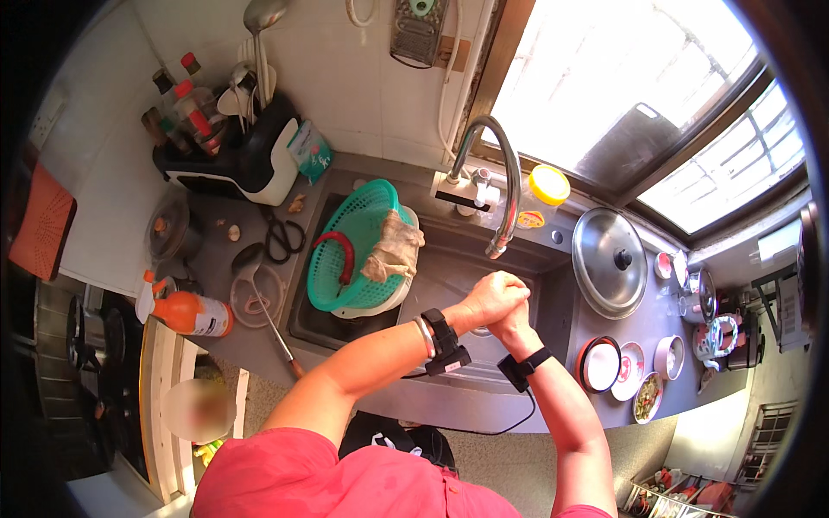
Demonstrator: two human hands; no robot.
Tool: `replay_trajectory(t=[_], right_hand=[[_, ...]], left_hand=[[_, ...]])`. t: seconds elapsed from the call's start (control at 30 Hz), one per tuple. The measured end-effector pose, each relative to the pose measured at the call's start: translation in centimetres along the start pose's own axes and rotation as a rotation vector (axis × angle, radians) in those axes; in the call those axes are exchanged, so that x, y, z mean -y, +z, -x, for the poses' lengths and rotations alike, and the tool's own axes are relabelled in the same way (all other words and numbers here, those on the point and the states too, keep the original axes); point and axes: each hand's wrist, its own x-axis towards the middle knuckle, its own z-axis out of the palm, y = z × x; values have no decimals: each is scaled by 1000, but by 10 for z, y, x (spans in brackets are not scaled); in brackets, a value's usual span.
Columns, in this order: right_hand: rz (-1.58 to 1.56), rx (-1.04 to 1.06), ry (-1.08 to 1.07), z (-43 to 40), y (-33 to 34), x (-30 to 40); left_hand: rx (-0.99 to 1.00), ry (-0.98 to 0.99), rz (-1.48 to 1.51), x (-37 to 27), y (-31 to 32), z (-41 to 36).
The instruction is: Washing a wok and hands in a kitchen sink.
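Over the right basin of the steel sink [447, 278], my left hand [495, 296] and my right hand [515, 320] are clasped together. Which arm each belongs to follows from the sleeves; the fingers overlap, so whether anything lies between them is hidden. Above and behind them curves the metal faucet [508, 188], its spout pointing down, and no water stream is visible. To their left, a green plastic colander [330, 275] rests tilted in the left basin, on a pale dish. It holds a red chili pepper [348, 259], and a beige cloth [393, 249] hangs over its right side.
Right of the sink are a pot lid [602, 259], bowls and a plate of food [647, 396]. On the left lie black scissors [283, 239], a ladle [275, 330] and an orange spray bottle [194, 313]. A yellow-lidded jar [547, 188] stands behind the faucet.
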Motion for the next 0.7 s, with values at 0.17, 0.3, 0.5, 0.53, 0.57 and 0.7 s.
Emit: replay_trajectory(t=[0.17,0.3,0.5,0.53,0.57,0.7], right_hand=[[-20,109,-101,-16,-120,120],[-770,173,184,-16,-130,110],[-1851,-50,488,-25,-113,123],[-1853,-47,485,-28,-109,123],[-1733,-104,565,-31,-101,121],[-1373,-123,545,-35,-95,110]], left_hand=[[90,-136,398,2,-24,-7],[204,-169,658,-5,-31,-5],[36,-226,739,-27,-40,10],[33,-225,736,-18,-39,7],[-16,-288,762,-3,-36,2],[-219,-227,805,-6,-34,-8]])
